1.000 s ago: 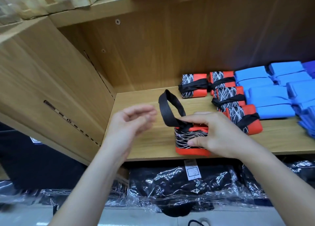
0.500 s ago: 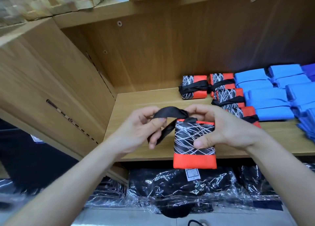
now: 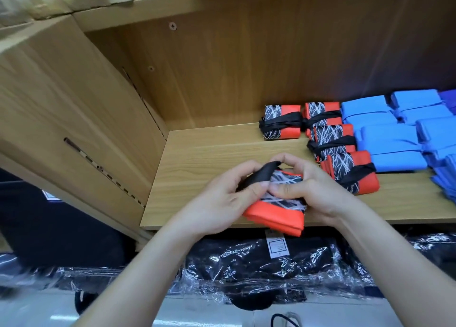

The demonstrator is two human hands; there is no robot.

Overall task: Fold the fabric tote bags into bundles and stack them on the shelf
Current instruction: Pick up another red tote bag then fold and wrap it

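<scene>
A folded tote bag (image 3: 276, 215), orange with a black-and-white line pattern, is held over the front edge of the wooden shelf (image 3: 197, 168). My left hand (image 3: 227, 198) grips its black strap (image 3: 261, 173) and pulls it across the top of the bundle. My right hand (image 3: 311, 191) grips the bundle from the right, thumb pressed on the patterned face. Several finished orange bundles (image 3: 350, 171) tied with black straps lie on the shelf behind and to the right.
Blue folded bundles (image 3: 392, 141) fill the shelf's right side. A wooden side panel (image 3: 74, 119) rises at the left. Below the shelf lie black items wrapped in clear plastic (image 3: 259, 265) with a white label. A black cord shows on the floor.
The bundle stood on the shelf with its strap looped up; my left hand took the strap and now draws it over the bundle. Both hands closed in together and tilted the bundle flatter.
</scene>
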